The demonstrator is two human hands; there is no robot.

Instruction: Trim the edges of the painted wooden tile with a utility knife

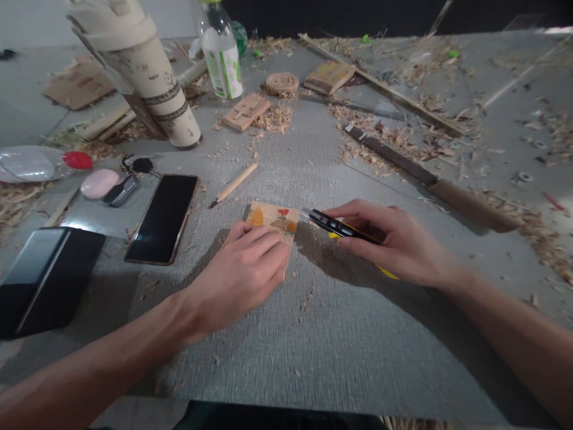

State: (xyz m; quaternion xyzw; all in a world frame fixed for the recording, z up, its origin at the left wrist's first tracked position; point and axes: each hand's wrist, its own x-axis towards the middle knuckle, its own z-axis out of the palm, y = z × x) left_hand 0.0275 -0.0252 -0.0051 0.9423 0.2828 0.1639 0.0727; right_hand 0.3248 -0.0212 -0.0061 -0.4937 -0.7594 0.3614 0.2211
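A small flat wooden block (273, 216) with orange and red printed patches lies on the grey table in the middle of the head view. My left hand (253, 263) grips it from above, its curled fingers hiding the lower part. In my right hand (394, 242) is a black and yellow utility knife (333, 224), held between thumb and fingers. Its blade points left, close to the block's upper right corner; whether they touch I cannot tell. Just beyond the block rests a thin carving knife (233, 185) with a light wooden handle.
To the left lie a phone (163, 220), a black folded case (51, 280) and keys (123, 188). A tumbler (154, 77) and a bottle (222, 60) stand behind. Carved wooden blocks (246, 111), a long file (394, 156) and wood shavings (274, 119) occupy the far side.
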